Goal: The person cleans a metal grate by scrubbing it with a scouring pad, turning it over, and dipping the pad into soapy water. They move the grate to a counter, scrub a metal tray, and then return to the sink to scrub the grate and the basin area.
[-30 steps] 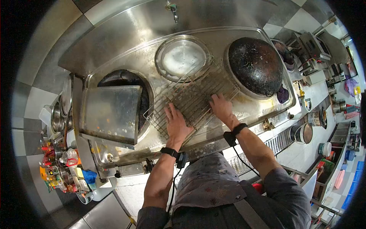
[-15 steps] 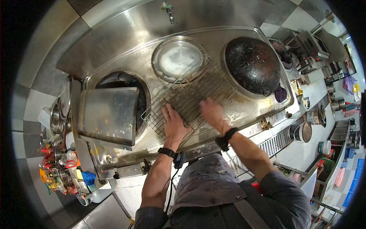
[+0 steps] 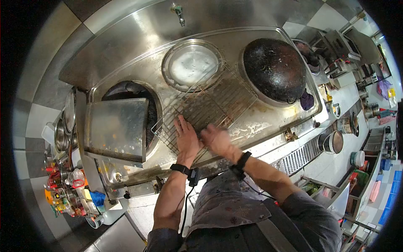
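Rack of metal wire (image 3: 210, 103) lies slantwise on the steel cooktop (image 3: 247, 128), its far edge crossing, from my viewpoint, the rim of a round pan (image 3: 167, 69) with whitish contents. Over the feed I see the left hand (image 3: 187, 140) laid on the rack's near side, fingers extended and slightly spread. The right hand (image 3: 216, 140) is just beside it, blurred; I can't tell whether its fingers pinch anything. I make out an upturned blackened wok (image 3: 275, 69) to the right and a rectangular metal panel (image 3: 115, 128) to the left.
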Demonstrator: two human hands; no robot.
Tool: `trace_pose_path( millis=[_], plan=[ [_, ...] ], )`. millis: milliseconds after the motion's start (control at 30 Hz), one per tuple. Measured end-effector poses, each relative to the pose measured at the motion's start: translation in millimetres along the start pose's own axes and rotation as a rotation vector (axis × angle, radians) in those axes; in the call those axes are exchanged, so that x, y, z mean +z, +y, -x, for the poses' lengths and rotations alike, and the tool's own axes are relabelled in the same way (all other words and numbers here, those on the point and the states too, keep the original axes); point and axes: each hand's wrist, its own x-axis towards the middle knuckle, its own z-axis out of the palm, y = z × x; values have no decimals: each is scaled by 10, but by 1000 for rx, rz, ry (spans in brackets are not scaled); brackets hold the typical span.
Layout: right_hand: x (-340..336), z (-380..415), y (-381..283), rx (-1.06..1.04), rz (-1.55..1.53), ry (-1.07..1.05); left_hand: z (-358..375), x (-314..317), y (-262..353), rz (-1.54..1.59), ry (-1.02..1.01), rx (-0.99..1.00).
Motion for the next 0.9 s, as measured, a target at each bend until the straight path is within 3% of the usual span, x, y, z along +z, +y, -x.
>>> trace_pose_path(
  millis=[100, 200, 267, 333, 433, 500, 533, 600, 667, 733, 833, 900],
  plan=[
    [-12, -24, 186, 44, -102, 34, 9, 33, -39, -167, 21, 65],
    [56, -67, 1198, 204, 57, 238, 9, -41, 1, -27, -10, -5],
    [-311, -48, 1239, 364, -5, 282, 6, 22, -29, -44, 29, 22],
    [-254, -19, 1090, 361, 7, 282, -10, -5, -3, -31, 10, 15],
    [288, 74, 700, 177, 33, 130, -9, -52, -5, -28, -5, 0],
    [337, 239, 187, -120, -45, 242, 14, 10, 2, -29, -5, 8],
    [334, 240, 226, -119, -40, 246, 20, 24, -47, -31, 27, 39],
    [315, 243, 309, -59, -47, 172, -12, 57, -89, -37, 62, 74],
    [261, 203, 971, 96, 31, 202, 13, -15, -22, 25, 30, 22],
    [-106, 27, 1490, 393, 29, 189, 11, 6, -21, 56, 34, 12],
    [-375, -103, 1404, 448, 157, 219, 4, -34, -1, 47, 25, -2],
    [-138, -79, 967, 360, 168, 171, -1, -59, 3, 10, 6, -23]
  ],
)
